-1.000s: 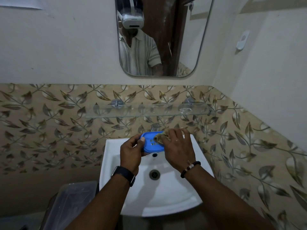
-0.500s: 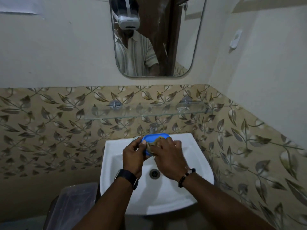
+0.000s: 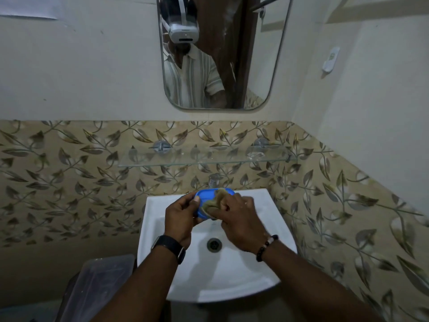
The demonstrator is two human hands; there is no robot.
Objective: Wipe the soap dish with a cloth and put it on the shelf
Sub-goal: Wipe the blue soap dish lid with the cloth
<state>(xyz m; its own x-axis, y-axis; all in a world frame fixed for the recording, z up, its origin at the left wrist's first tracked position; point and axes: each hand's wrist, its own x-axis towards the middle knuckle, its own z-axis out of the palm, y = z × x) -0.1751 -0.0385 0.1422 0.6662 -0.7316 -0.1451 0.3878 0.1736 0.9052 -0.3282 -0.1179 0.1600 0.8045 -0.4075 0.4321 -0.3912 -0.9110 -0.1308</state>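
Head view. Wiping stage in progress. The left hand [image 3: 180, 216] is closed around the left end of the blue oval plastic soap dish [image 3: 206, 201], thumb on its rim, holding it tilted over the back of the white ceramic basin [image 3: 262, 273], just in front of the chrome tap [image 3: 214, 180]. The right hand [image 3: 240, 220] is closed on a bunched olive-brown cloth [image 3: 214, 202], pressing it into the dish from the 3 o'clock side; the cloth covers much of the dish's right half. How clean the dish is cannot be told.

Remaining, as judged from this arrangement: finish the wipe, then lift the dish to the clear glass wall shelf [image 3: 204, 159], which lies at 12 o'clock from the hands, above the tap and below the round-cornered mirror [image 3: 255, 66]. Placement has not begun; the dish is well apart from the shelf.
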